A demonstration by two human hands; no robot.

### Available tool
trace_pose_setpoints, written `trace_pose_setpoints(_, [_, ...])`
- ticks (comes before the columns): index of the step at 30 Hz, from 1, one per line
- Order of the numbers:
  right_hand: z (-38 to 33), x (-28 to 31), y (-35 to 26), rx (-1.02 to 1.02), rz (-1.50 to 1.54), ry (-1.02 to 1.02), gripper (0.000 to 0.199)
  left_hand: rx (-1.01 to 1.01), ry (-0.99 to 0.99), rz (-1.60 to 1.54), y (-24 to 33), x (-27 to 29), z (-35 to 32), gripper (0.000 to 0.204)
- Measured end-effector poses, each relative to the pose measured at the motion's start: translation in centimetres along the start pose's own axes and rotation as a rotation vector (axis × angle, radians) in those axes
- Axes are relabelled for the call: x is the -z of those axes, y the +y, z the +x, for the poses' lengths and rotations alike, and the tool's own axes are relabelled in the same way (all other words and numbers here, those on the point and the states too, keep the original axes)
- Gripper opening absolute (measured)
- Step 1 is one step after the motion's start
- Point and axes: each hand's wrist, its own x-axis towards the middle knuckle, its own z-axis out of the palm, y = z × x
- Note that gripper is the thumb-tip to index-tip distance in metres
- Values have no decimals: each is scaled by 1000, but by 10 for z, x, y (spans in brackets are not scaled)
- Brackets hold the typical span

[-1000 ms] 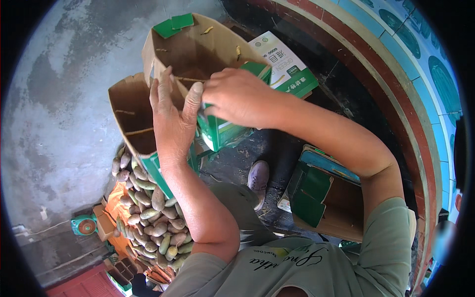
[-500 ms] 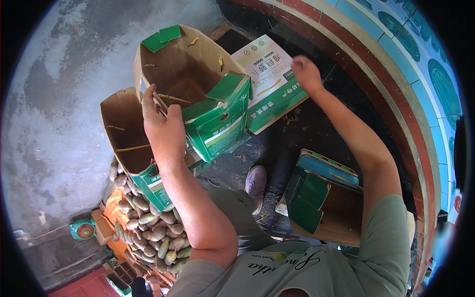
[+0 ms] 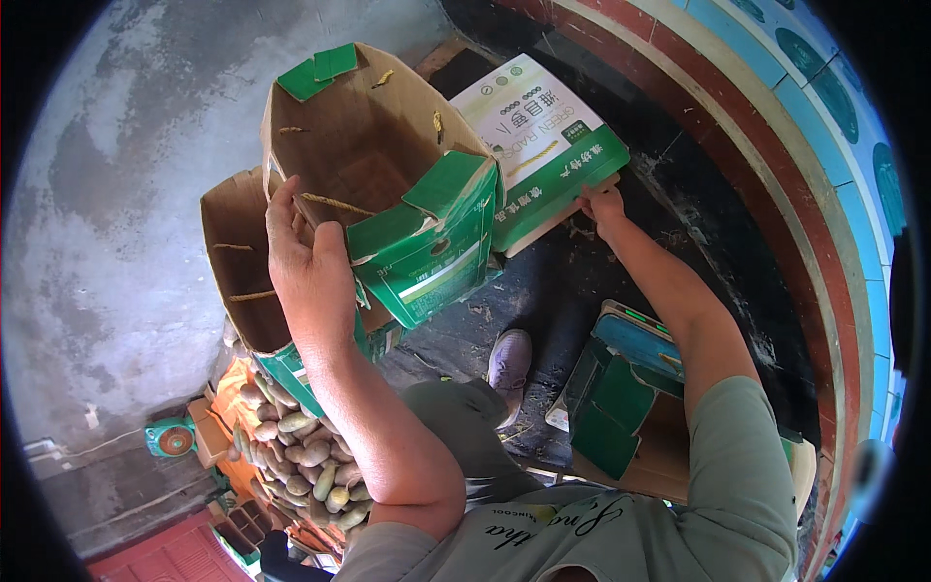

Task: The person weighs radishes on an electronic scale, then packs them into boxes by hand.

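My left hand (image 3: 315, 276) grips the near left wall of an open, empty-looking green cardboard box (image 3: 427, 267), its thumb up by the rim. This box has torn green flaps and yellow cord handles inside. Beside it on the left, and partly behind my forearm, stands a second open cardboard box (image 3: 238, 228). My right hand (image 3: 605, 210) is at the near right edge of a white-and-green carton (image 3: 529, 116), with its fingers closed on the edge. Printed side up, that carton lies to the right of the open box; its left part is hidden.
A heap of green and brownish radishes (image 3: 310, 456) lies at lower left on orange sheeting. Another open box with green flaps (image 3: 606, 417) stands by my right elbow. My shoe (image 3: 509, 364) is on the dark floor. A curved brick-edged, blue-tiled wall (image 3: 766, 126) bounds the right side.
My right hand has come down from the carton's upper right side to its near edge. My left hand keeps its hold on the open box. The view has shifted slightly.
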Motion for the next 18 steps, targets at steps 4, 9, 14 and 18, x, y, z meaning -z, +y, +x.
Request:
trace_pose_setpoints(4, [8, -8, -9, -23, -83, -20, 38, -19, 9, -3, -2, -1, -2, 51])
trace_pose_setpoints(9, [7, -20, 1, -67, -226, 44, 39, -1, 18, -8, 0, 2, -5, 49])
trace_pose_setpoints(14, [24, -27, 17, -102, 79, -62, 37, 20, 3, -6, 13, -4, -10, 48])
trace_pose_setpoints(18, [17, -38, 0, -54, 245, -48, 28, 8, 19, 9, 8, -1, -10, 48])
